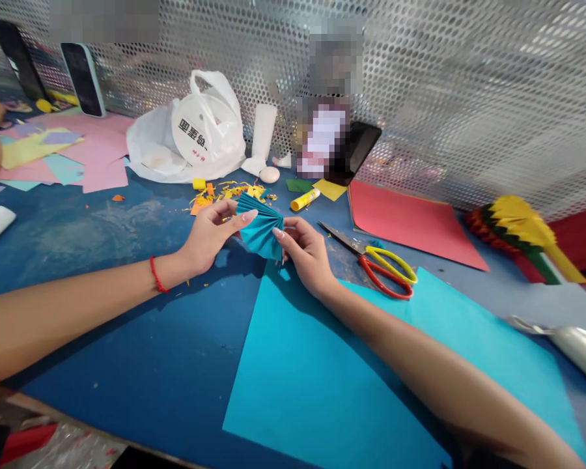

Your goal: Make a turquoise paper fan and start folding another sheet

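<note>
Currently, a pleated teal paper fan point(260, 227) sits at centre frame, gripped between the left hand point(208, 238) and the right hand point(305, 257). Red-and-yellow-handled scissors point(385, 272) lie just right of the right hand, above a flat teal paper sheet point(332, 371).

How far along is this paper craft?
Done: a pleated yellow, green and red paper piece lies off to the right. In hand: the left hand and right hand pinch a pleated teal paper fan. Left: a flat teal paper sheet lies unfolded below them.
</note>
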Available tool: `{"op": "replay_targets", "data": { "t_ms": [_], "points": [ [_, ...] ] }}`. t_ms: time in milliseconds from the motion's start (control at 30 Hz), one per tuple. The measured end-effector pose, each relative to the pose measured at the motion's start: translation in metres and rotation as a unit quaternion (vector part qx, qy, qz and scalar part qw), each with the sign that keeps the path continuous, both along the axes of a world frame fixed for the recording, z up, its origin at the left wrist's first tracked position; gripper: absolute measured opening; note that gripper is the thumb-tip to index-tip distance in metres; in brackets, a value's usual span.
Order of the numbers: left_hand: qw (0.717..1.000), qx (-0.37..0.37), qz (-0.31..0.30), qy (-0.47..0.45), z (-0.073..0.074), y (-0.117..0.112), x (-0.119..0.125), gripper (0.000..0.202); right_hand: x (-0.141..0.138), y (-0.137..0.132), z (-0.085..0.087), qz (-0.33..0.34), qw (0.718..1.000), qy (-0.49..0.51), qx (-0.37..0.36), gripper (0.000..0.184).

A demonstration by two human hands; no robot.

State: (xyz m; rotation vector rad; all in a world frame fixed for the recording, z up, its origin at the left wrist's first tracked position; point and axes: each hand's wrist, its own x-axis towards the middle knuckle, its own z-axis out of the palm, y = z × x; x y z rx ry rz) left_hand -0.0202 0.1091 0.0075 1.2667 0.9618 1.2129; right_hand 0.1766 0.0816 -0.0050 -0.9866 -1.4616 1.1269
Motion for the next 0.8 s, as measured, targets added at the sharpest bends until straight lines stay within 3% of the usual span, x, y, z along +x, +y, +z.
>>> {"op": "replay_targets", "data": {
  "t_ms": [167,400,567,800],
  "points": [
    [1.0,-0.005,-0.022,-0.005,-0.002,-0.0009,-0.0006,0.04,-0.0003,0.0005,-0.0004,0.018,1.0,0.014,-0.019,0.052],
    [1.0,-0.014,-0.023,0.001,0.0004,-0.0011,-0.0029,0.038,-0.0028,-0.0025,0.0065,0.102,0.994,-0.003,-0.046,0.052],
    [0.999,0.001,-0.05,0.008,0.0037,-0.0033,-0.0016,0.036,0.0009,-0.0001,0.008,0.104,0.993,0.01,-0.055,0.057],
    [0.992,0.032,-0.117,0.041,-0.0007,-0.0058,-0.0027,0.037,0.0025,0.0029,0.0035,0.108,0.992,0.019,-0.054,0.049]
  ]
}}
